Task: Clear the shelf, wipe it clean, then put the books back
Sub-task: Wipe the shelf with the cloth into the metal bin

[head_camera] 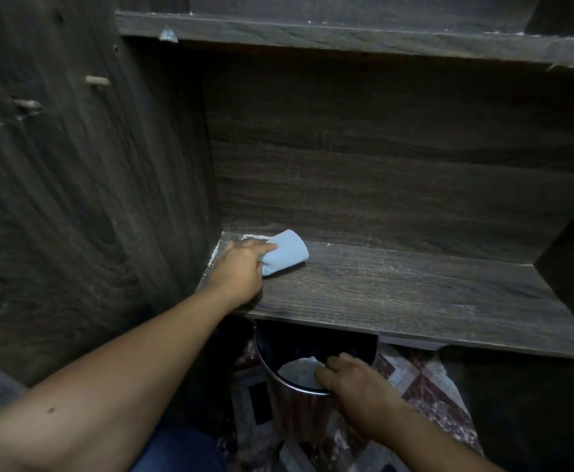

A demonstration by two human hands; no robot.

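A dark wood shelf [398, 291] lies bare in front of me, with pale dust along its back left corner and rear edge. My left hand [241, 270] grips a folded light blue cloth [287, 252] and holds it down on the shelf near that left corner. Below the shelf's front edge stands a shiny metal bin [299, 400], tilted toward me. My right hand [353, 383] curls over the bin's rim and holds it. No books are in view.
A dark wood side panel [84, 199] with small pegs rises close on the left. Another shelf board [347, 35] runs above. A right side panel [571, 240] closes the compartment. Patterned tile floor [425, 396] shows below.
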